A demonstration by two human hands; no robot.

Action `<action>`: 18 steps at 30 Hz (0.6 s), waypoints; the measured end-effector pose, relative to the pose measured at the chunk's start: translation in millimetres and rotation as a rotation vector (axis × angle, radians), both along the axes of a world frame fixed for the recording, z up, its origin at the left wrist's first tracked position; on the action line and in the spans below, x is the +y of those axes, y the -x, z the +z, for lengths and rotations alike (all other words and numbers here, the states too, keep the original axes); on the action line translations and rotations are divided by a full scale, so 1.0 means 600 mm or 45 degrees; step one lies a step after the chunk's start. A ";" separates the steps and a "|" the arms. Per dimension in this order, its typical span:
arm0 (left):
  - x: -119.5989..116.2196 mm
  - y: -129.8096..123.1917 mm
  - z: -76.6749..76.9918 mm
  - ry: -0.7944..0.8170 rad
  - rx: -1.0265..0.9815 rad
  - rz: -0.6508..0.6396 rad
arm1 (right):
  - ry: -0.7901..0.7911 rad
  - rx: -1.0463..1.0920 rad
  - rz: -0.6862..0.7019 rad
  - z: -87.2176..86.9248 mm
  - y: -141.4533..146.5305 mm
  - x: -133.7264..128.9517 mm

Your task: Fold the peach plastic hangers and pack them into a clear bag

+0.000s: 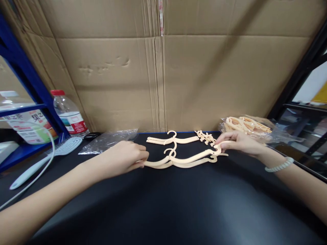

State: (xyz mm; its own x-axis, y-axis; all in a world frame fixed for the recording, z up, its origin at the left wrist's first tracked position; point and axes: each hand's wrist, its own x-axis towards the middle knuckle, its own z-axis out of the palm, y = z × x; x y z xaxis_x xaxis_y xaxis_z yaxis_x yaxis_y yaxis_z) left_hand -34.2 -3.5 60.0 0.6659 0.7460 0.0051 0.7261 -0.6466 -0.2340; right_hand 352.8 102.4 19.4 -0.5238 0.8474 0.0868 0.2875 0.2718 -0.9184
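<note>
Two cream plastic hangers lie close together in front of me; the upper one, a folding hanger (190,158), spans between both hands. My left hand (127,157) pinches its left end, fingers closed. At the right, my right hand (233,143) has its thumb and fingers closed on the hooked right end. Just below and partly overlapped rests the second hanger (191,165) on the black table (163,204). Behind these lies another cream hanger (186,140), its hook pointing up. A small heap of cream plastic pieces (205,136) sits beyond, left of my right hand.
A clear bag of cream hangers (245,126) lies at the back right. On the left are an empty clear bag (108,139), a pale hairbrush (67,146), a white cable (52,149) and a red-capped bottle (70,115). A cardboard wall (114,75) stands behind.
</note>
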 end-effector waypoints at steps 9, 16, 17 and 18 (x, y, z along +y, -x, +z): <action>-0.008 -0.014 -0.014 0.087 0.024 -0.007 | -0.376 -0.573 0.414 0.005 0.000 -0.001; -0.001 -0.008 -0.021 0.075 -0.045 -0.034 | -0.446 -0.671 0.374 -0.010 -0.007 0.011; -0.001 -0.006 -0.022 0.087 -0.067 -0.024 | -0.450 -0.659 0.376 -0.011 -0.007 0.012; 0.001 -0.005 -0.023 0.107 -0.090 -0.016 | -0.447 -0.639 0.383 -0.011 -0.007 0.012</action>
